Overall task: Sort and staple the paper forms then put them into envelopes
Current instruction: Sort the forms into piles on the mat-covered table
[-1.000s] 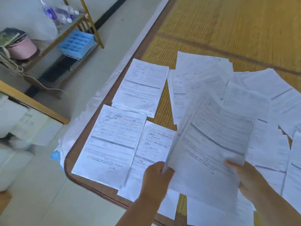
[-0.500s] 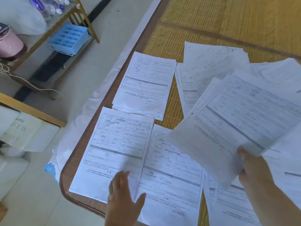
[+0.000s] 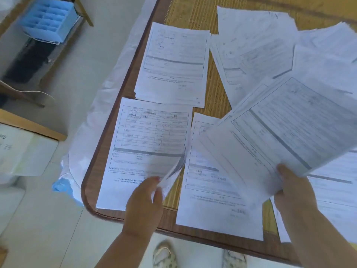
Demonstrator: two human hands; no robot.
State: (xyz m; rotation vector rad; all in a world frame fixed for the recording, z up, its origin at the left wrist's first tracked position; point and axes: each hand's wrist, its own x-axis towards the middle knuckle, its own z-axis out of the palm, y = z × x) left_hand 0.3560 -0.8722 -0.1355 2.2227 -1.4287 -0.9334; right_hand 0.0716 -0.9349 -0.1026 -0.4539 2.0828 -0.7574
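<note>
White printed forms lie spread over a bamboo-matted table (image 3: 201,20). A front-left stack (image 3: 146,140) lies by the table's corner, and my left hand (image 3: 144,200) pinches the lifted lower right corner of its sheets. A second pile (image 3: 173,60) lies behind it, and a third form (image 3: 210,190) lies to its right. My right hand (image 3: 291,188) holds a fanned bundle of forms (image 3: 286,132) above the table, thumb on top. Loose sheets (image 3: 257,45) are scattered at the back right.
The table's brown rounded edge (image 3: 90,190) runs near my feet (image 3: 164,256). A white plastic sheet (image 3: 92,122) hangs off the left side. On the floor at left stand a blue compartment tray (image 3: 48,18) on a wooden rack and a white box (image 3: 23,151).
My left hand, which lay flat on the front-left stack, now pinches and lifts its lower right corner. The right hand's bundle stays raised. The view has moved closer.
</note>
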